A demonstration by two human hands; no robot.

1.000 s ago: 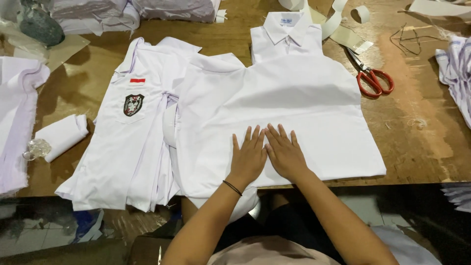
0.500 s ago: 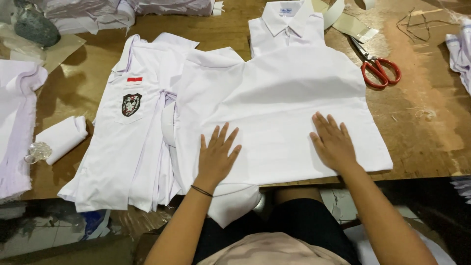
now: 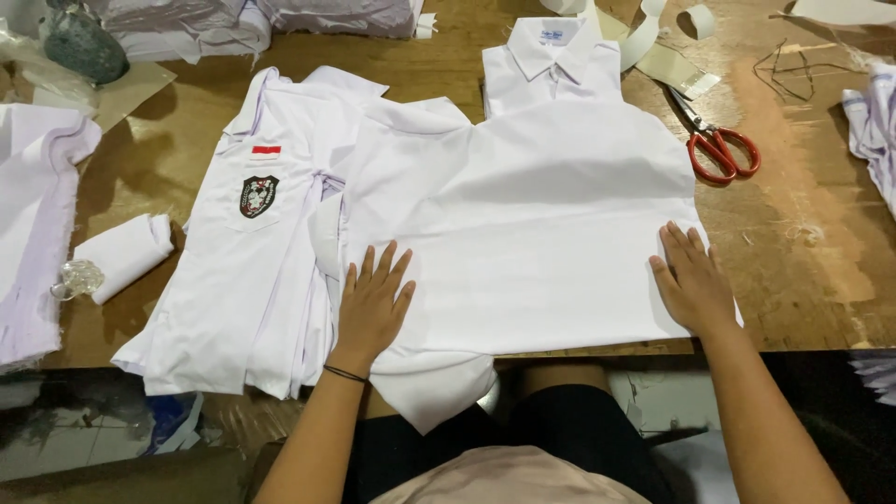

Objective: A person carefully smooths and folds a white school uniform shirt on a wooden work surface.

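Observation:
A white collared shirt (image 3: 532, 205) lies face down and spread flat on the wooden table (image 3: 803, 271), collar at the far side. My left hand (image 3: 371, 303) presses flat on its lower left part, fingers apart. My right hand (image 3: 693, 280) lies flat on the shirt's lower right corner. Part of the shirt's hem hangs over the table's near edge. To the left lies a stack of white shirts (image 3: 247, 243) with a badge on the pocket.
Red-handled scissors (image 3: 717, 145) lie at the right of the shirt. A folded white cloth (image 3: 126, 254) and a clear plastic wad sit at the left. Piles of white fabric (image 3: 37, 224) line the left edge and the back. Paper strips lie beyond the collar.
My two hands started together at the shirt's lower middle and slid apart, left hand to the left, right hand out to the lower right corner.

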